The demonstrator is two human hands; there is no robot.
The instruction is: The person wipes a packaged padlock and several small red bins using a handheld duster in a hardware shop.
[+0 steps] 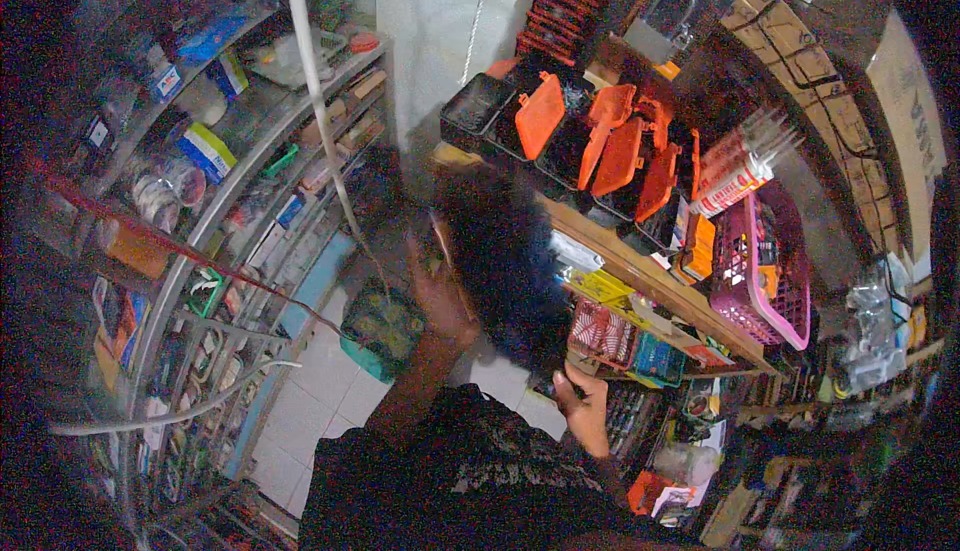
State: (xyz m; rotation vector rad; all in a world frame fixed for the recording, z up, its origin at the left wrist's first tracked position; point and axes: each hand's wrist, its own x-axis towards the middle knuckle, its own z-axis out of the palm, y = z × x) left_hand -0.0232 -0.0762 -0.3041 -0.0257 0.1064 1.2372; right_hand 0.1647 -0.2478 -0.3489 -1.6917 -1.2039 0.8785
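Note:
My left arm reaches forward, and my left hand (444,300) lies against a large dark blurred mass (495,258), too dim to identify. What the left fingers do there is hidden. My right hand (585,405) is lower right of that mass, its thumb raised and its fingers bent, close to the shelf under the wooden ledge (667,281). Whether it holds a small thing cannot be made out. Near it are a red patterned plastic basket (600,332) and a teal plastic basket (658,358). Left of my left forearm is a teal container (367,360) with dark green contents.
Black bins with orange lids (619,157) stand on the ledge, beside sealant tubes (739,168) and a pink plastic basket (799,326). A metal-edged display counter (217,213) curves along the left. A white cord (319,101) hangs down. Pale floor tiles (311,390) show between.

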